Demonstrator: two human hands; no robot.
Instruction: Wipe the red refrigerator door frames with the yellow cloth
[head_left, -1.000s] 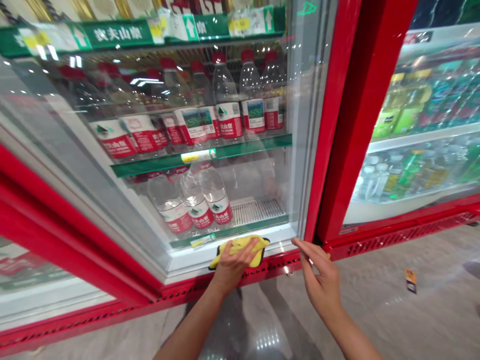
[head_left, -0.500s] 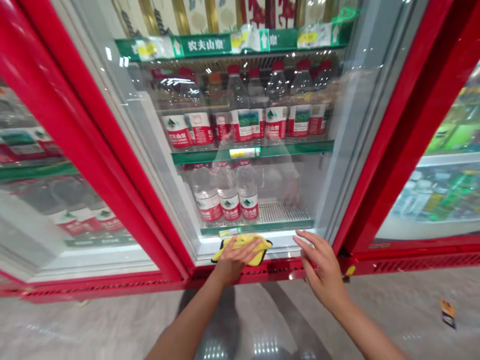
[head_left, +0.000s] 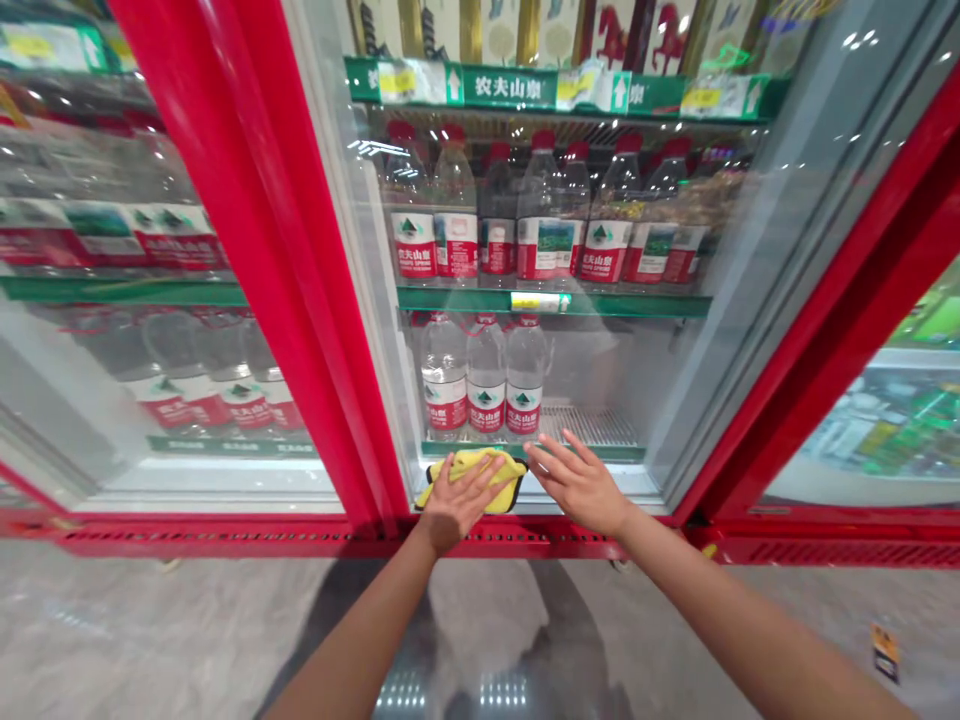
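Note:
A yellow cloth with a dark edge (head_left: 504, 497) lies against the lower part of the glass door. My left hand (head_left: 457, 500) holds it there, palm and spread fingers pressed over it. Just to the right, my right hand (head_left: 577, 482) is open with fingers apart and nothing in it. Its fingertips are close to the cloth's right edge; whether they touch the glass I cannot tell. Behind the glass, several water bottles with red and white labels (head_left: 486, 385) stand on the bottom shelf, above the cloth.
A red cooler frame (head_left: 300, 300) borders the door at left, with a red sill (head_left: 225, 540) below. More bottles (head_left: 551, 230) fill the middle shelf, under a green price strip (head_left: 510, 88). Another cooler (head_left: 885, 420) stands at right. On the grey floor (head_left: 750, 640) is an orange and black sticker (head_left: 886, 653).
My right hand has moved left, close to the cloth. The left hand and cloth have shifted left along the glass toward the door's left frame. The camera view has turned left.

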